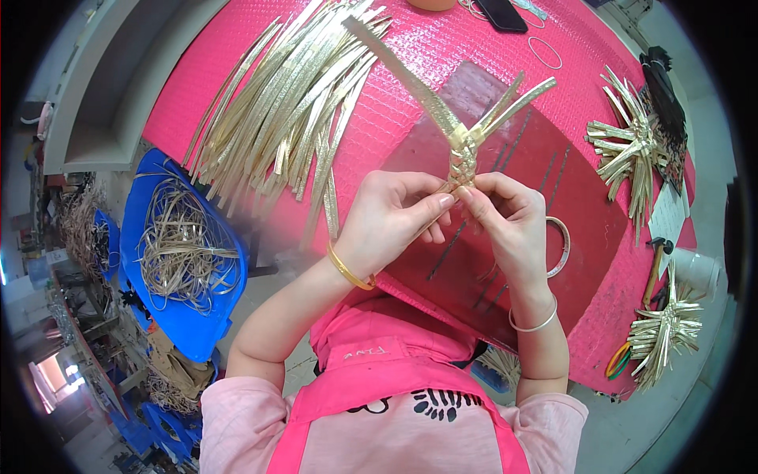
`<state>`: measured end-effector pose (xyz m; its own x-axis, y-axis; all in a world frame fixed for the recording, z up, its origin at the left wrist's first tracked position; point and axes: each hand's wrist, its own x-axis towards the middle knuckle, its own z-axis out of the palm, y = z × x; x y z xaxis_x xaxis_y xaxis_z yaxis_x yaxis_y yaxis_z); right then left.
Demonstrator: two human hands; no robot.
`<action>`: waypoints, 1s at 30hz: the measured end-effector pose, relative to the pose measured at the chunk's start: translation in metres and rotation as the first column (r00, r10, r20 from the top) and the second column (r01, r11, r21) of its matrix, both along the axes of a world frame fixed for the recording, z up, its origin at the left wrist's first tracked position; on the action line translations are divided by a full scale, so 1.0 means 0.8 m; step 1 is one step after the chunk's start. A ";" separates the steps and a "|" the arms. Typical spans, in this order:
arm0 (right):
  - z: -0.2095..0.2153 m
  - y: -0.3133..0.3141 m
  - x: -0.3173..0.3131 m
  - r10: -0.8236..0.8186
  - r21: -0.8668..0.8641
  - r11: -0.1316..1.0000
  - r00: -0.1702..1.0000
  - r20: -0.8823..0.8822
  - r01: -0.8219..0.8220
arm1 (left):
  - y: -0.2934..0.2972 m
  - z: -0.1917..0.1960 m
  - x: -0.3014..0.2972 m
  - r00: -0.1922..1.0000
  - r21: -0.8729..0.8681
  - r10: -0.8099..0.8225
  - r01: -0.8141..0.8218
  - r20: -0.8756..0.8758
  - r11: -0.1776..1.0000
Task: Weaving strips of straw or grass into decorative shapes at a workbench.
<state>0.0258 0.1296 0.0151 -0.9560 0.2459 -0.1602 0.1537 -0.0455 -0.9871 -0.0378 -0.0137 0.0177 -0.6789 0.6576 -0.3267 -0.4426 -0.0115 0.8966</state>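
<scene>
A pink padded table (pixel 410 71) carries a pile of loose straw strips (pixel 292 103). Above it, the left hand (pixel 388 221) and right hand (pixel 505 221) pinch the lower end of a braided straw piece (pixel 462 154). Its braid stands upright, long axis running away from the person, loose strip ends fanning out at the far end.

A: What do I see held over the pink table?

B: A braid (pixel 463 155) of flat, pale-gold straw strips, plaited tightly along its lower part. I note it stands nearly upright, its bottom end pinched at the fingertips. From its top, loose strips (pixel 410 75) fan outward (one broad strip runs up-left, narrower ones up-right).
</scene>
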 end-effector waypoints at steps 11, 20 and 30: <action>0.013 0.028 0.018 0.139 0.260 0.944 0.961 0.240 -0.202 | 0.000 -0.010 0.009 0.978 -0.010 -0.014 0.016 0.207 1.000; -0.001 0.068 0.086 -0.045 0.855 0.423 0.935 0.351 -0.301 | -0.005 -0.017 0.008 0.965 -0.017 -0.077 0.084 0.250 0.996; -0.004 0.040 0.078 -0.342 -0.651 0.729 0.937 -0.076 0.214 | 0.008 -0.018 0.031 0.925 0.160 -0.369 0.351 0.096 0.923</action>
